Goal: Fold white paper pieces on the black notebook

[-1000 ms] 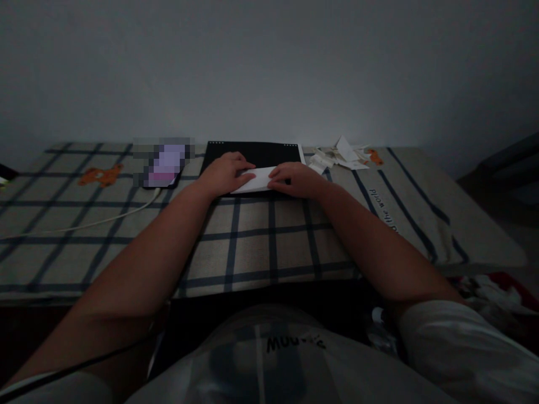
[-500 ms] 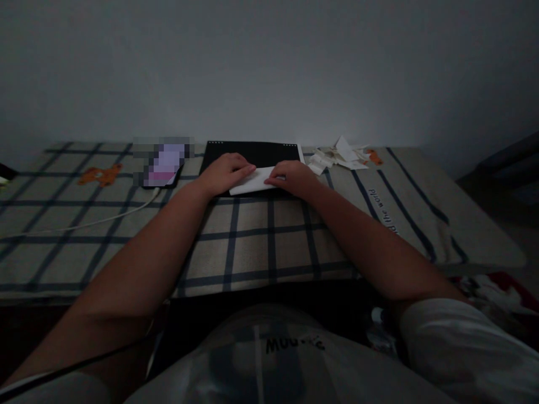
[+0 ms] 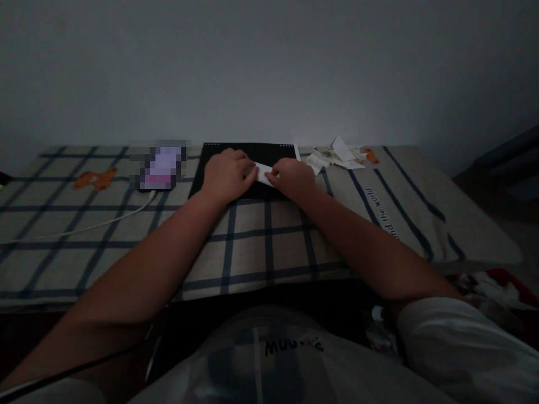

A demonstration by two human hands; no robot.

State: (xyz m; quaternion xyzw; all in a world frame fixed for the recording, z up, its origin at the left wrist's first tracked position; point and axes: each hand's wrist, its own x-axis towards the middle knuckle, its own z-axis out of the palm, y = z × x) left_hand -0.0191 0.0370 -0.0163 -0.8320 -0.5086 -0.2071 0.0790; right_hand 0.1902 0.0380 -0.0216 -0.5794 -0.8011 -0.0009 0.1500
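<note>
A small folded white paper (image 3: 264, 172) lies on a black pad (image 3: 248, 151) at the far side of a checked cloth surface (image 3: 252, 247). My left hand (image 3: 227, 175) presses down over the paper's left part, covering most of it. My right hand (image 3: 292, 177) pinches the paper's right end with its fingertips. Only a narrow strip of paper shows between the two hands. Both forearms stretch forward from the bottom of the view.
A lit phone (image 3: 162, 167) with a white cable (image 3: 84, 227) lies left of the pad. A heap of white paper scraps (image 3: 334, 156) sits to the pad's right. A plain wall rises behind. The cloth's front edge drops off near my lap.
The visible paper has shrunk to a narrow strip as my left hand slid over it. Both hands drew closer together. The view shifted slightly.
</note>
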